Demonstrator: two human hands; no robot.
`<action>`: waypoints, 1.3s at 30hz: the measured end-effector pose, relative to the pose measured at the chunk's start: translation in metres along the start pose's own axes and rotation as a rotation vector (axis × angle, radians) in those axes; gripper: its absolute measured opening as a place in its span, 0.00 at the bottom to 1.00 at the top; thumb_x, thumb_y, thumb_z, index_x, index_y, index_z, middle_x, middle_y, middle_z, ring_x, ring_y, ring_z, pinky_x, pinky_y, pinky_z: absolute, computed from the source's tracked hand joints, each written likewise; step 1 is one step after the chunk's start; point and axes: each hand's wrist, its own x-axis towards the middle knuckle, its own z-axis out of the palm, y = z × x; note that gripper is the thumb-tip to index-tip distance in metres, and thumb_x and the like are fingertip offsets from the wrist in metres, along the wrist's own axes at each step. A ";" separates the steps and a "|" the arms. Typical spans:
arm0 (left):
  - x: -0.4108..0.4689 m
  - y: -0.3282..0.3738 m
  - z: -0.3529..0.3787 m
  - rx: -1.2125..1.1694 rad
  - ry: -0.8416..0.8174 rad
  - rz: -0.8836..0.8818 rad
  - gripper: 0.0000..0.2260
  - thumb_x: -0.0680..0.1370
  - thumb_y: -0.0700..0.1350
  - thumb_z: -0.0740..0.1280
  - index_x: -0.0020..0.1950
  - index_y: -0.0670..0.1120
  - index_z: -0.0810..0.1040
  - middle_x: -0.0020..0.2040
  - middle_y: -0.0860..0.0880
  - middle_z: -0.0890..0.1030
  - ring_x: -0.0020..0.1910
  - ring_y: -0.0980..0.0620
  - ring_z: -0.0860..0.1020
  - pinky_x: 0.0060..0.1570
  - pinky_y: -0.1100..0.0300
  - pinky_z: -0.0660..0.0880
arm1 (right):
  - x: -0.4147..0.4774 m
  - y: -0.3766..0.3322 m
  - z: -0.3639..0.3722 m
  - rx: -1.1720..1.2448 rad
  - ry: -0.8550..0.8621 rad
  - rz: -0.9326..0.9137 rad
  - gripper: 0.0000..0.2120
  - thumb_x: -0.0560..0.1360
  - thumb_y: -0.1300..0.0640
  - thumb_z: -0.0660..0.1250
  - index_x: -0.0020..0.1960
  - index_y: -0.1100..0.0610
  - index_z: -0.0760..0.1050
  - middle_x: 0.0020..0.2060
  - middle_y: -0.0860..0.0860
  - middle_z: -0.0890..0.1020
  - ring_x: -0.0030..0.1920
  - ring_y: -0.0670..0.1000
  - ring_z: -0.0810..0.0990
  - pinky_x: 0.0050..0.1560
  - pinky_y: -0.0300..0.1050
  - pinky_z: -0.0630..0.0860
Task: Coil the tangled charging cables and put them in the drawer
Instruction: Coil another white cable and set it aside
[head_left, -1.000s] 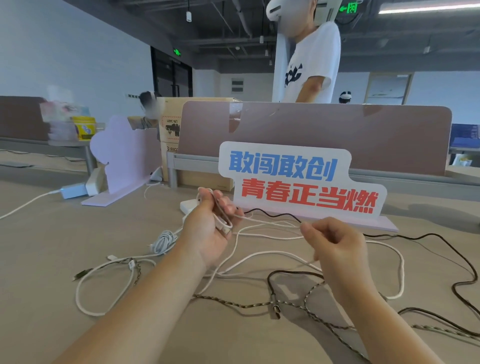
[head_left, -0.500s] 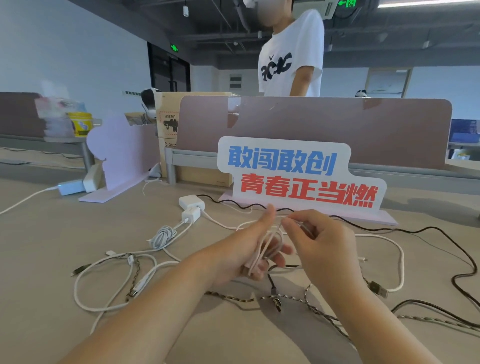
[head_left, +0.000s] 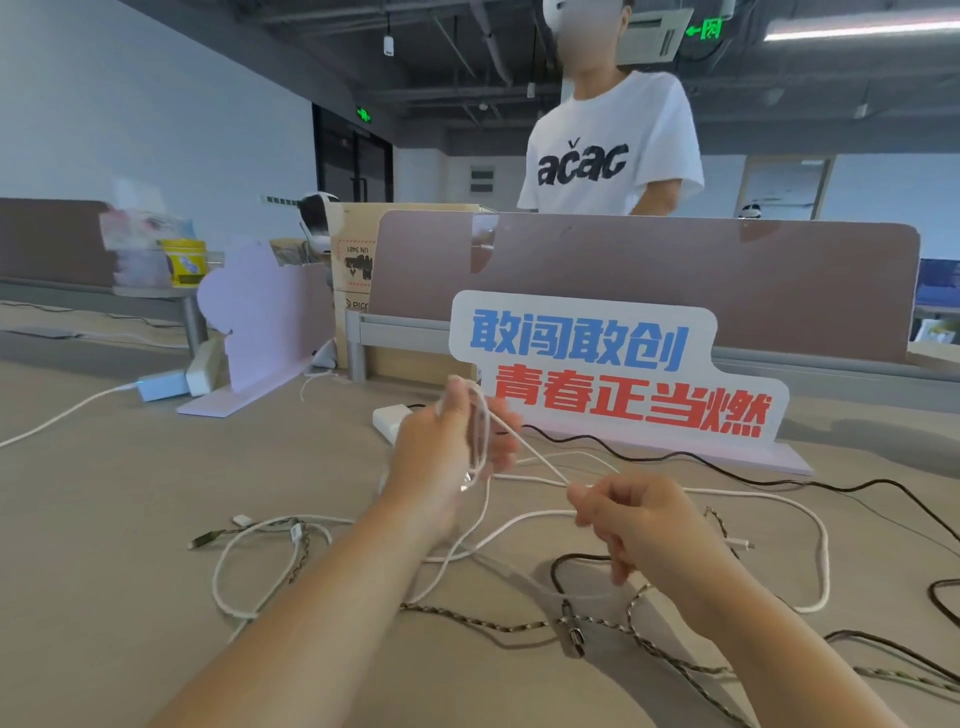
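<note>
My left hand (head_left: 447, 452) is raised above the desk with loops of a thin white cable (head_left: 535, 457) wound around its fingers. From those loops the cable runs taut down to my right hand (head_left: 639, 525), which pinches it between thumb and fingers. More of the white cable trails in wide curves over the desk (head_left: 104, 519). A braided brown cable (head_left: 519, 626) lies tangled under my forearms, another white cable (head_left: 249, 571) loops at the left, and a thin black cable (head_left: 675, 457) runs to the right. No drawer is in view.
A white charger block (head_left: 389, 418) sits behind my left hand. A standing sign with blue and red characters (head_left: 613, 374) and a pink divider (head_left: 675, 280) close off the far side. A person in a white T-shirt (head_left: 613, 150) stands behind it. A lilac stand (head_left: 260, 322) and power adapters (head_left: 166, 384) are at the left.
My hands were together half a second ago. Now the left has lifted up and back with the coil on its fingers, and the right has drawn away, stretching the cable taut.
</note>
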 end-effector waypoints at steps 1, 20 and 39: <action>0.003 0.004 -0.003 -0.151 0.033 -0.014 0.23 0.81 0.56 0.54 0.48 0.39 0.78 0.42 0.41 0.85 0.40 0.45 0.84 0.40 0.51 0.81 | 0.001 0.002 0.000 -0.095 0.013 0.025 0.20 0.73 0.42 0.64 0.35 0.57 0.79 0.21 0.46 0.71 0.22 0.47 0.70 0.34 0.47 0.77; -0.002 -0.019 0.007 0.499 -0.223 -0.145 0.26 0.76 0.69 0.49 0.54 0.50 0.75 0.39 0.49 0.74 0.29 0.55 0.66 0.32 0.61 0.68 | -0.014 -0.013 0.004 -0.197 0.555 -0.628 0.07 0.69 0.53 0.72 0.36 0.47 0.74 0.27 0.51 0.78 0.33 0.51 0.73 0.32 0.40 0.69; -0.012 -0.001 0.009 -0.117 -0.148 -0.027 0.20 0.81 0.54 0.54 0.54 0.41 0.78 0.45 0.41 0.85 0.42 0.44 0.84 0.46 0.47 0.82 | -0.012 -0.010 0.014 0.487 -0.121 -0.162 0.12 0.67 0.56 0.69 0.28 0.59 0.71 0.23 0.52 0.64 0.22 0.48 0.58 0.22 0.39 0.61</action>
